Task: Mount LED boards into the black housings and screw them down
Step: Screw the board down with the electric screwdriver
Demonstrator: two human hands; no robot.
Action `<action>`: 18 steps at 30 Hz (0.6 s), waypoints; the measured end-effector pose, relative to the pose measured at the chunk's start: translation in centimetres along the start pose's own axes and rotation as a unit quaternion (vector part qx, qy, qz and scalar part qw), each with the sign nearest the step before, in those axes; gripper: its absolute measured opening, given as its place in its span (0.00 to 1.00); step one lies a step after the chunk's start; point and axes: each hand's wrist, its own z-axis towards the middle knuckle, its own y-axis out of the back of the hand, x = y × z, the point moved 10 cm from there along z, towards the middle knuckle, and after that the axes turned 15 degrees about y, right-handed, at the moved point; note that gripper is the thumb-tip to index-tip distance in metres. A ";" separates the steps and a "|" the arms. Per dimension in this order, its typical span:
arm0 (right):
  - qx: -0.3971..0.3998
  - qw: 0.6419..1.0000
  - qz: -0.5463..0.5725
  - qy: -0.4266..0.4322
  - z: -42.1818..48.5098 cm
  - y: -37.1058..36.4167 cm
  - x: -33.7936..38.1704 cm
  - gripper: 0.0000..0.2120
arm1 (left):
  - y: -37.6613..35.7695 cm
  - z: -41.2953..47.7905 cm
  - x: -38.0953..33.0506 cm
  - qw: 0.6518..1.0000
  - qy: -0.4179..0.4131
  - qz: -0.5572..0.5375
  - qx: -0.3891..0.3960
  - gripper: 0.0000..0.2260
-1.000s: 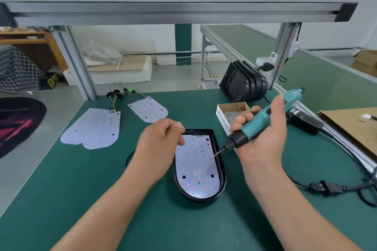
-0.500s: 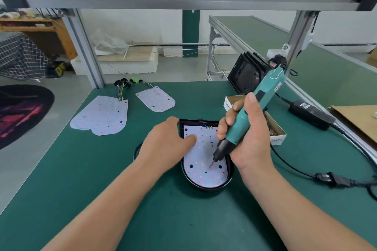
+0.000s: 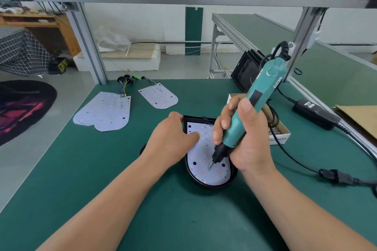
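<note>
Driving a screw: my right grip (image 3: 247,140) clasps the electric screwdriver (image 3: 263,96), tip on the LED board (image 3: 201,156) seated in the black housing (image 3: 212,185) on the worktop (image 3: 102,169). My left grip (image 3: 171,138) holds the housing's rim, thumb on the board. Next, probably another screw.

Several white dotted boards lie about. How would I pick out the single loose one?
Start at the green table and look to its far edge, beyond the left hand. Two lots of white LED boards lie there, apart from each other. The single board is the right one: it lies alone, while its neighbour is a fanned stack.
</note>
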 end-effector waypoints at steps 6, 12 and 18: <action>0.076 0.995 -0.051 0.037 -0.4 -1.6 0.7 0.16 | 0.0 -0.1 -0.1 1.000 -0.002 -0.010 0.005 0.19; 0.089 0.991 -0.095 0.032 -0.3 -1.5 0.1 0.06 | -0.2 -0.3 -0.4 1.000 -0.004 -0.009 0.016 0.19; 0.110 0.994 0.012 0.000 -0.3 -2.3 -0.1 0.28 | -0.2 -0.2 -0.2 1.000 0.008 -0.010 0.023 0.18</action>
